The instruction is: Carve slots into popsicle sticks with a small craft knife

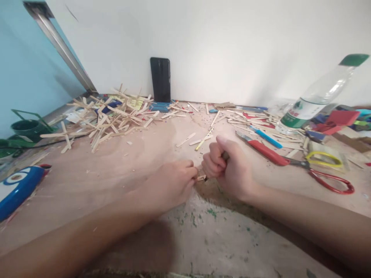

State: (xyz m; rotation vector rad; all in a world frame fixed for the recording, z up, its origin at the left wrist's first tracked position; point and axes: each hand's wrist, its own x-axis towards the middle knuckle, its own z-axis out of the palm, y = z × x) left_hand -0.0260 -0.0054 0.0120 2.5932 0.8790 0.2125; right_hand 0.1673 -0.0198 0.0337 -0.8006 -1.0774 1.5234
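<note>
My left hand (174, 181) is closed, fingertips pinching a small piece of wooden stick (201, 178) low over the table. Beside it, my right hand (227, 166) makes a fist, thumb on top, around a tool whose brownish handle end (225, 155) shows between thumb and fingers. The rest of that tool is mostly hidden; a dark bit shows below the fist at the stick. Just beyond the hands lie a few loose craft sticks (186, 139) and a stick with dark marks (205, 138). Green crumbs (213, 212) are scattered on the table nearer to me.
A heap of craft sticks (116, 116) lies back left; a black phone (161, 79) leans on the wall. To the right are a red-handled knife (268, 152), a blue pen-like tool (266, 137), scissors (324, 159) and a plastic bottle (307, 110). A blue case (21, 189) sits left.
</note>
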